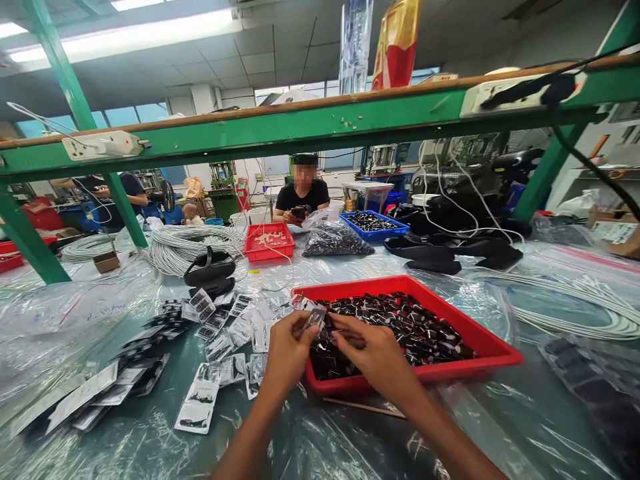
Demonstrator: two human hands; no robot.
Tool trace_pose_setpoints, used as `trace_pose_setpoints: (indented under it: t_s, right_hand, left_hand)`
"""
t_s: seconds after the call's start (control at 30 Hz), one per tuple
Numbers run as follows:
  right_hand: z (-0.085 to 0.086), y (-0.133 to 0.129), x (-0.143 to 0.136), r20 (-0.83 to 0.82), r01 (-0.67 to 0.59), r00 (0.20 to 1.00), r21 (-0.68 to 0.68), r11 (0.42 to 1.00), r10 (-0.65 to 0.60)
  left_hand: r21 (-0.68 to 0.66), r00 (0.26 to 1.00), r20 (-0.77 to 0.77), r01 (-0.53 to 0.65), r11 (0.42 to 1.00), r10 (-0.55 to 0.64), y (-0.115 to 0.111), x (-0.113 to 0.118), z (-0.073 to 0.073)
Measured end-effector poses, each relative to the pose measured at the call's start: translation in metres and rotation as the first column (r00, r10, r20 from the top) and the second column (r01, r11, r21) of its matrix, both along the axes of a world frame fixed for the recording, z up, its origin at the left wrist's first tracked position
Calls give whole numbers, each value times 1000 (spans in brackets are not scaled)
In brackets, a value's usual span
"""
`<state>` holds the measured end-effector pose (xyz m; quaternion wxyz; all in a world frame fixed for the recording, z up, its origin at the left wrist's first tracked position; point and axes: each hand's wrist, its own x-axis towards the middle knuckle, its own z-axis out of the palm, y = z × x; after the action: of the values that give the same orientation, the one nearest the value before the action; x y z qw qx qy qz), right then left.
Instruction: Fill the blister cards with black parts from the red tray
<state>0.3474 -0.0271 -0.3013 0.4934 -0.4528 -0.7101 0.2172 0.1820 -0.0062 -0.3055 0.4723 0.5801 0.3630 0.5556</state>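
Over the near-left edge of a red tray [480, 363], my left hand [289, 347] pinches a small clear plastic packet [315, 317]. My right hand [373, 347] is beside it, fingers drawn together close to the packet; whatever they hold is too small and hidden to name. Small glossy black parts [400, 327] fill the tray. To the left of my hands lies a loose heap of clear packets and printed cards [255, 327]. A white card with black pieces under clear plastic [199, 398] rests nearer me.
A green shelf beam [300, 127] crosses above the table. Behind the tray are a bag of black parts [335, 241], a blue tray [387, 232], a smaller red tray [257, 252] and coiled cable [185, 247]. Stacked cards [95, 393] lie left. A person [303, 193] sits opposite.
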Motion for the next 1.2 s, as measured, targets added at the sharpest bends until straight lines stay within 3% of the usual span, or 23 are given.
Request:
trace_pose_setpoints:
  t_s: [0.17,0.27,0.4,0.5,0.63,0.73,0.8,0.9,1.0,1.2]
  right_hand:
    - [12,7,18,-65,-31,998,-150,988,22]
    - [16,6,22,-75,3,997,-160,987,-15]
    - [12,-1,5,-2,51,999,-96,994,-51]
    - [7,-4,-5,14,6,1000,-104,995,-4]
    - [5,1,8,151,-21,987,-165,986,47]
    - [4,4,17,307,160,940,-5,987,-151]
    - [1,5,16,334,183,915,154,971,-226]
    - [-7,3,7,329,62,932,274,960,-154]
    - [-15,1,0,314,29,936,373,927,-156]
    - [-20,-2,-9,267,-19,961,320,947,-71]
  left_hand:
    - [13,990,-58,-131,991,132,3,-1,-4]
    - [23,978,-60,-197,980,198,4,-4,-5]
    - [18,994,-36,-105,994,106,-2,2,-3]
    - [-1,1000,-7,-22,1000,22,-5,5,-2]
    - [-43,996,52,-73,996,76,5,-8,-7]
    - [-84,988,124,-87,993,97,12,-18,-8]
    - [-117,984,176,-18,993,38,11,-18,-7]
    - [-156,965,254,111,982,-69,4,-11,-2]
    - [-156,939,298,227,961,-173,-2,-4,-1]
    - [-126,962,250,143,982,-108,-5,-5,-6]
